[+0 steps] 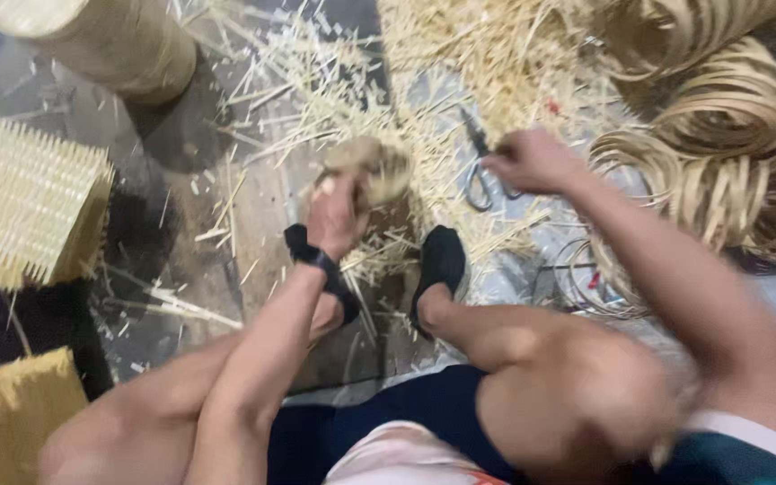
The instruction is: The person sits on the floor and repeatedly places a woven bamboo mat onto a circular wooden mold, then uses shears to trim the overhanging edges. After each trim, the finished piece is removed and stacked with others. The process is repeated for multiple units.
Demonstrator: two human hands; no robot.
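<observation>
My left hand [334,216] grips a small round piece of woven cane [372,166], held above the floor between my feet. Out to the right, my right hand [530,160] has its fingers closed at the handles of a pair of grey scissors [478,171] lying on the floor among straw scraps; the frame is blurred, so the grip itself is unclear. My feet wear black shoes [440,260], and my bare knees fill the lower part of the view.
Cut straw and cane splinters [352,90] litter the floor. Coils of flat cane strip [729,135] pile up at the right. A woven panel with protruding ends [20,202] stands at left, a woven cylinder [101,40] at top left, another woven piece [11,413] at bottom left.
</observation>
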